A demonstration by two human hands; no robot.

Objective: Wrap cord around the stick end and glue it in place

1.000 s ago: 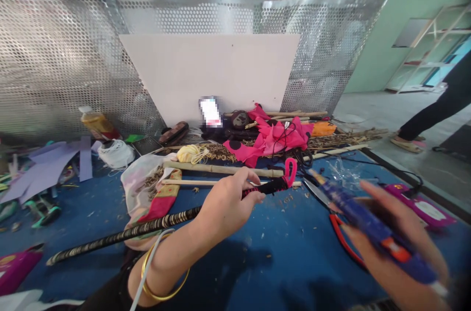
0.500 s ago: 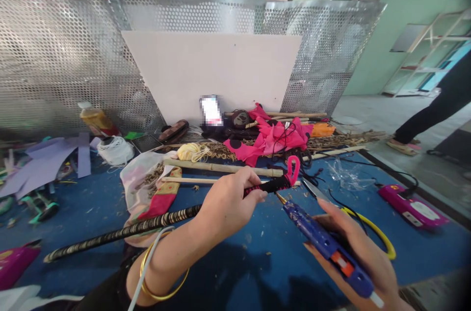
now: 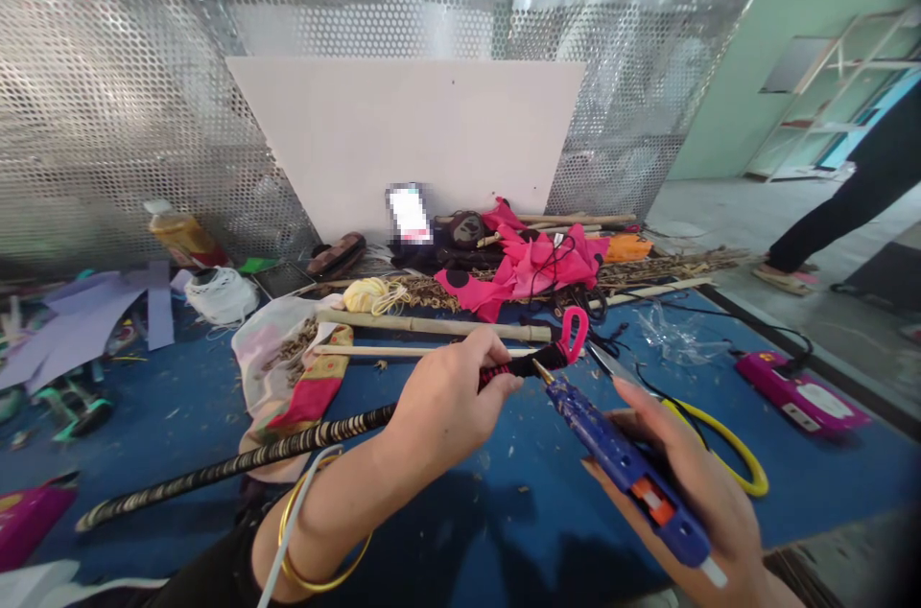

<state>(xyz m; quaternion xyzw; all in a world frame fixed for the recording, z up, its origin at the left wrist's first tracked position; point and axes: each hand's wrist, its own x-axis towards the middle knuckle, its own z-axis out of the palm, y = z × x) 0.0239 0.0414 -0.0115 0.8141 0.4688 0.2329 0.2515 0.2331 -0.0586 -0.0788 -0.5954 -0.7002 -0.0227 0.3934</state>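
Observation:
My left hand (image 3: pixel 446 402) is closed round a long black stick wrapped in pale and pink thread (image 3: pixel 237 464), holding it level above the blue mat (image 3: pixel 504 512). A pink loop (image 3: pixel 574 332) sits at the stick's far end. My right hand (image 3: pixel 691 483) grips a blue glue gun (image 3: pixel 619 459) with an orange trigger. Its nozzle touches the stick just below the pink loop.
Yellow-handled scissors (image 3: pixel 709 435) lie right of the glue gun. Bamboo sticks (image 3: pixel 432 327), pink cloth (image 3: pixel 532 272), yarn (image 3: pixel 370 296), a bottle (image 3: pixel 179 239) and paper scraps (image 3: pixel 79 320) litter the mat before a perforated metal screen (image 3: pixel 107 109). A pink glue gun (image 3: pixel 802 392) lies right. A person's leg (image 3: pixel 827 224) stands beyond.
My right hand brought the blue glue gun in from the right and raised its nozzle to the stick's pink-looped end. The left hand kept the stick nearly still.

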